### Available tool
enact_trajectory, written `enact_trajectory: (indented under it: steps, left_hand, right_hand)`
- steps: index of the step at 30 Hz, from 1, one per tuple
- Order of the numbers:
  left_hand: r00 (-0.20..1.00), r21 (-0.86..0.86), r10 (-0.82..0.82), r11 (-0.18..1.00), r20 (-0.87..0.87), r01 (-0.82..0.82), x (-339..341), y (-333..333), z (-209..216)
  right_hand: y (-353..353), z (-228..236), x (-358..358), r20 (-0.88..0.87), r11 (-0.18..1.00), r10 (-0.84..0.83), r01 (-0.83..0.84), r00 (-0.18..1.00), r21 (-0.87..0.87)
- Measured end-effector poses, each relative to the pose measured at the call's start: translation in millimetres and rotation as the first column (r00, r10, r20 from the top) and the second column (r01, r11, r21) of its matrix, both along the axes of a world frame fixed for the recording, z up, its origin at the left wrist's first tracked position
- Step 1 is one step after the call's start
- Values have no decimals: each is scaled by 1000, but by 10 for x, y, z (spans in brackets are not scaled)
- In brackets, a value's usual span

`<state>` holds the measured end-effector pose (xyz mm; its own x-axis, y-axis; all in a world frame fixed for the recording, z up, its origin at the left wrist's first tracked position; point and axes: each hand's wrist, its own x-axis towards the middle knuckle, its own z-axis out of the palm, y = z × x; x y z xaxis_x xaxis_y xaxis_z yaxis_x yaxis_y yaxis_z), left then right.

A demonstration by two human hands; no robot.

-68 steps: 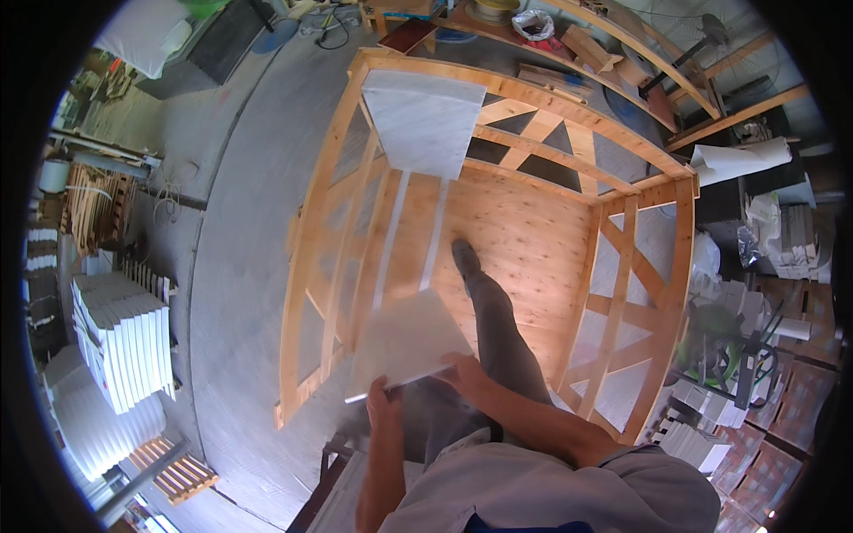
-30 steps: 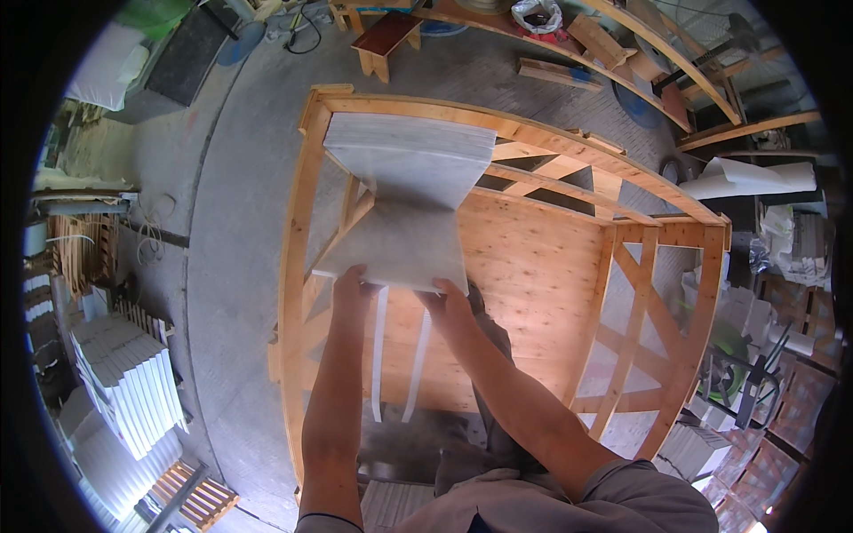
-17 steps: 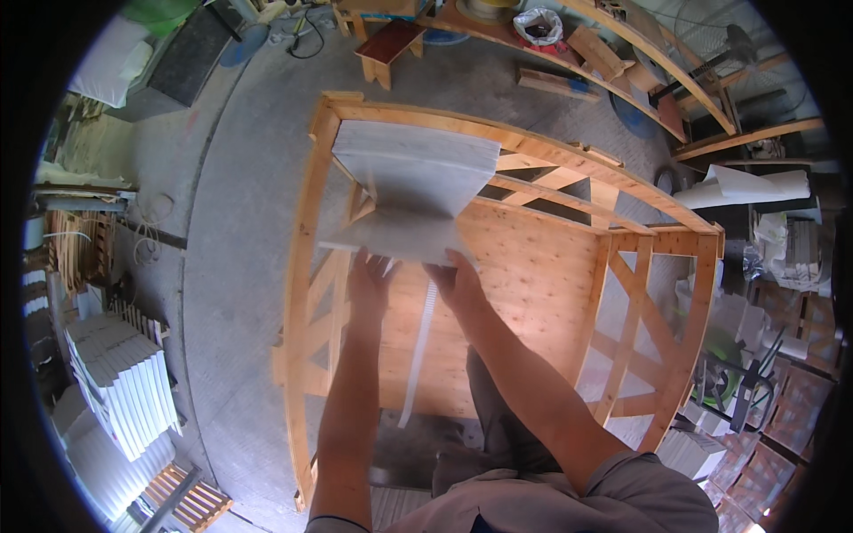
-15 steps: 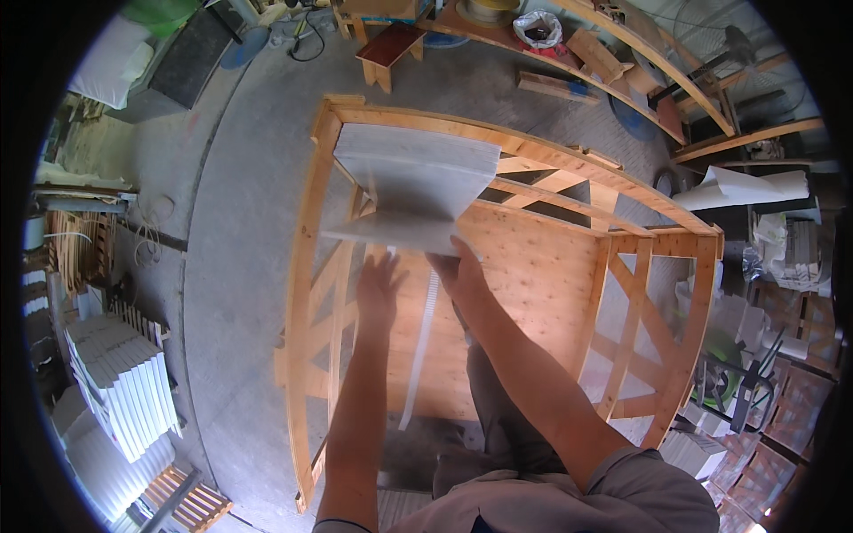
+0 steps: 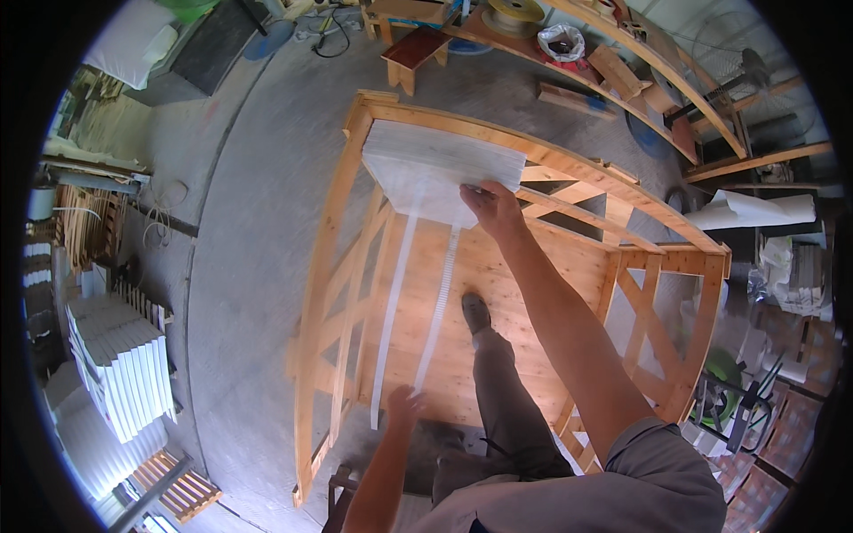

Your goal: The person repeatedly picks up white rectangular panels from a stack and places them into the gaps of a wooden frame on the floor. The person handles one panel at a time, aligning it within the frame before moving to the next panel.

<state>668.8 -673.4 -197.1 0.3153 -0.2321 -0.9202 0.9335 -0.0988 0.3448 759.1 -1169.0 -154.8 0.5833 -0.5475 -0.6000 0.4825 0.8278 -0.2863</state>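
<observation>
Grey-white stone meets the fingers of the right hand [image 5: 491,210], which are bent in at the right side of the front slab [image 5: 413,191]; they appear to touch it, but whether they grip it I cannot tell. The left hand [image 5: 405,405] is blurred, well apart from the slab, above the near end of the base; its fingers look loosely spread, with nothing held.

The front slab stands on edge at the far end of the wooden crate [image 5: 322,258], before a row of others whose top edges [image 5: 449,148] show close together. Two pale strips, left [image 5: 394,306] and right [image 5: 441,298], run from the foot of that row along the plywood base [image 5: 533,306] to its near end. Judging by this, one row is up at the far end, and most of the strips' length is uncovered. How many slabs the row counts is too fine to tell.

A shoe [image 5: 476,313] rests on the base, right of the strips. Beyond the crate stand a small stool [image 5: 416,47] and a spool [image 5: 515,11]; to the left, well apart, is a stack of white-edged slabs [image 5: 124,364] near a slatted pallet [image 5: 176,485].
</observation>
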Motion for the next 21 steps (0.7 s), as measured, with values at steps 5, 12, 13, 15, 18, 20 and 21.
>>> enact_trajectory:
  steps: [5, 12, 13, 15, 18, 20, 21]
  left_hand:
    - [998, 116, -54, 992, 21, 51, -154, 272, 127]
    - [984, 117, -175, 979, 43, 169, -370, 537, 284]
    - [990, 126, -137, 983, 18, 133, -400, 552, 299]
    - [993, 137, -120, 984, 13, 117, -456, 619, 339]
    - [994, 167, -107, 981, 16, 103, -522, 780, 361]
    - [991, 185, -129, 975, 22, 123, -551, 912, 341]
    - [987, 191, -157, 970, 24, 149, -558, 975, 322]
  right_hand:
    - [137, 59, -40, -51, 996, 38, -42, 998, -80]
    - [532, -154, -492, -326, 953, 182, -248, 928, -173]
    - [616, -247, -621, -306, 928, 215, -291, 928, -233]
    - [817, -479, -932, -495, 868, 268, -430, 827, -248]
    - [1164, -879, -1542, -742, 574, 269, -721, 615, -389]
    - [1425, -1107, -1986, -810, 558, 272, -771, 519, -307]
    - [1624, -1188, -2243, -696, 888, 318, -459, 644, -19]
